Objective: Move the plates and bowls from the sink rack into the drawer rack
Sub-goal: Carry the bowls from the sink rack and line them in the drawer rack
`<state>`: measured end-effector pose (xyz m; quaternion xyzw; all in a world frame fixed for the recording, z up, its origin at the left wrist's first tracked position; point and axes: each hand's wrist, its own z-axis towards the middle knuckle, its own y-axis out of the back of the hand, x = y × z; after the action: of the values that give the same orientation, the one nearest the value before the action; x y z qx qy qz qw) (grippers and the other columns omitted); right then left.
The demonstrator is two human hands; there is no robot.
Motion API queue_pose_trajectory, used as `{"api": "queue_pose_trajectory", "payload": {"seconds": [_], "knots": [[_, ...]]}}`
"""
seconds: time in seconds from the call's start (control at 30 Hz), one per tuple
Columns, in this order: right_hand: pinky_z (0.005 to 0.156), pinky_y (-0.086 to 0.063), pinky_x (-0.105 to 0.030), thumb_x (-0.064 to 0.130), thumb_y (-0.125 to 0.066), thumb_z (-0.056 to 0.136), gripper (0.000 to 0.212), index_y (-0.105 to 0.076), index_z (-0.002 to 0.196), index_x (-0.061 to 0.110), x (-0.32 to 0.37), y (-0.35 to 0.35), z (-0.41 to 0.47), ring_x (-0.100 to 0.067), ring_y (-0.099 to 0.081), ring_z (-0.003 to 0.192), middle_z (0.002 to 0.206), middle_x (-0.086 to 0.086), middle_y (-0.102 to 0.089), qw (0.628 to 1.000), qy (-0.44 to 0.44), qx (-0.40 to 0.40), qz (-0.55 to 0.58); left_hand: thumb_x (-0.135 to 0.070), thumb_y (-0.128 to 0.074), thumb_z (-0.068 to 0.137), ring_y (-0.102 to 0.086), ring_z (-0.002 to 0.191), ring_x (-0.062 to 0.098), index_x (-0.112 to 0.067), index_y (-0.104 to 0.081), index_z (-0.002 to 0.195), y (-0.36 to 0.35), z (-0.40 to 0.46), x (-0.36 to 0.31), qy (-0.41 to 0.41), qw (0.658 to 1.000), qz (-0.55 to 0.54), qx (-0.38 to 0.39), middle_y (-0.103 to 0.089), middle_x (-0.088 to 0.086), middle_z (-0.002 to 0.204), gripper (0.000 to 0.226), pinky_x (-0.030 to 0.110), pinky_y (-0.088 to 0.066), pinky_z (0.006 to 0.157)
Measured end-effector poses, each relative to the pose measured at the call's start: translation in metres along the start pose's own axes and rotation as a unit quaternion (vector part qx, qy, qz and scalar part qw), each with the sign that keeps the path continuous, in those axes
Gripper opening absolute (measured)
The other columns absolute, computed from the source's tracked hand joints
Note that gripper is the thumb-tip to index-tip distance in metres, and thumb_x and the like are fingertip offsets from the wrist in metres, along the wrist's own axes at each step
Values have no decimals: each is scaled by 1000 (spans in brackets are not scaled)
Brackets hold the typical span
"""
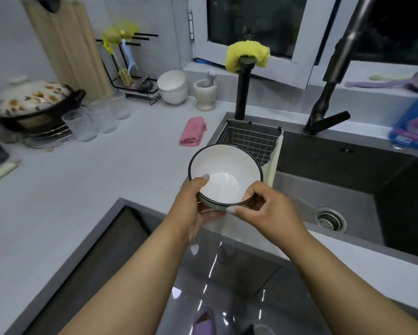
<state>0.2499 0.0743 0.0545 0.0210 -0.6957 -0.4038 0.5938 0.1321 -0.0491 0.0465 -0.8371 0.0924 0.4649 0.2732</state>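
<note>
White bench (87, 189) wraps dark sink (348, 184); wire sink rack (249, 139) hangs at sink's left end; white bowl (224, 175), dark-rimmed, held above bench edge, near rack; left hand (193, 206) grips bowl's near-left rim, thumb inside; right hand (268, 209) pinches near-right rim.

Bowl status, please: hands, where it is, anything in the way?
Left hand and right hand both grip the bowl. Bowl held above the counter edge, in front of the sink rack. Drawer rack not in view. No obstruction visible.

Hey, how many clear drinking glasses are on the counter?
3, in a row on the left counter: one nearest the floral pot, one in the middle, one farthest back. Others may be hidden.
</note>
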Motion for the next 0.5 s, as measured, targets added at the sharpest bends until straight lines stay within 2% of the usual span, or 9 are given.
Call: {"api": "queue_pose_trajectory", "payload": {"seconds": [0.07,0.1,0.13,0.2,0.27,0.33,0.4,0.5], "knots": [[68,-57,-32,53,-64,77,21,-61,82,33,3,2,-15,-13,-64,72,77,6,-65,997,19,25,67,-29,-51,91,-63,104,35,-10,-55,117,2,-25,6,-10,999,-28,-23,-63,18,116,32,53,-54,85],[68,-59,-30,51,-60,82,12,-62,89,41,5,4,-23,-13,-65,72,80,4,-66,994,26,37,100,-29,-50,92,-62,104,35,-10,-57,112,3,-38,9,-13,998,-45,-32,-63,17,113,28,54,-53,87],[65,-58,-25,45,-59,86,13,-58,99,48,7,4,-31,-13,-66,71,84,-1,-66,990,28,47,129,-28,-49,92,-62,104,35,-11,-57,108,3,-51,13,-18,997,-63,-42,-64,17,111,25,55,-52,87],[63,-57,-21,36,-59,90,38,-45,123,48,10,4,-45,-13,-66,71,86,-9,-65,982,24,63,175,-27,-49,91,-62,103,36,-11,-57,107,5,-77,21,-26,993,-97,-64,-64,17,110,23,53,-54,83],[68,-58,-29,35,-60,90,53,-35,136,39,14,1,-58,-14,-65,75,89,-8,-63,974,2,81,212,-28,-50,90,-62,104,37,-12,-58,109,10,-102,30,-29,988,-128,-85,-64,17,112,25,52,-55,78],[78,-58,-36,44,-60,86,59,-37,138,28,18,-3,-68,-16,-63,83,97,-7,-60,960,-40,121,251,-30,-51,90,-62,104,39,-13,-58,110,18,-124,39,-29,982,-157,-100,-64,17,114,27,52,-55,78],[84,-55,-39,57,-59,74,70,-44,133,22,26,-9,-80,-19,-64,87,100,-6,-62,933,-85,177,303,-33,-49,90,-63,103,39,-15,-59,108,27,-145,44,-34,978,-170,-112,-64,17,113,28,48,-55,76],[88,-52,-44,57,-59,67,61,-55,115,19,39,-22,-103,-24,-67,86,96,-10,-68,891,-106,244,369,-37,-46,90,-64,98,37,-15,-59,109,41,-175,51,-46,973,-183,-133,-66,16,109,32,46,-55,75]]}}
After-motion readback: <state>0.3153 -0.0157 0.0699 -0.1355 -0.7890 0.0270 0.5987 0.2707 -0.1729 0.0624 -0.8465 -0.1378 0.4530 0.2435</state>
